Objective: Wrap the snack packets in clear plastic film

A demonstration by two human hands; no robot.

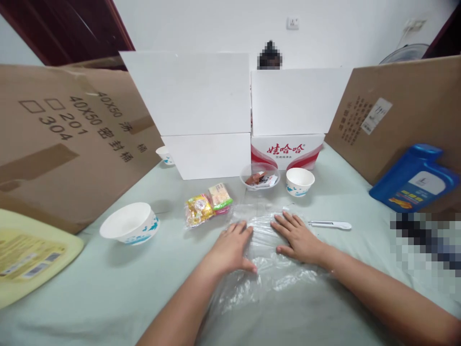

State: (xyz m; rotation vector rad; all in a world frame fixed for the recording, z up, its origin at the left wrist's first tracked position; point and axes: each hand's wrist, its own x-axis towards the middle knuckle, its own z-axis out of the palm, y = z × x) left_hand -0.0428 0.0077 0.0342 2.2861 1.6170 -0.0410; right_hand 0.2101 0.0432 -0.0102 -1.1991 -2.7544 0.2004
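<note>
A clear plastic bag [266, 283] lies spread over the pale green cloth in front of me. My left hand [234, 247] rests flat on its left side, fingers apart. On its right side lies my right hand [297, 238], also flat with the fingers spread. Just beyond the right hand is a white utility knife [329, 224]. Snack packets in yellow, green and pink wrapping [207, 205] sit ahead of my left hand. Behind the bag stands a clear plastic bowl [259, 185] with brown and white packets in it, and a white paper bowl [300, 181] is beside it.
A larger paper bowl [129, 223] stands at left, near a yellow jug [32, 259]. Another bowl [164, 156] is partly behind white boxes [212, 154]. Cardboard panels [72, 144] flank both sides. A blue bottle [414, 178] leans at right. Someone's head shows behind the boxes.
</note>
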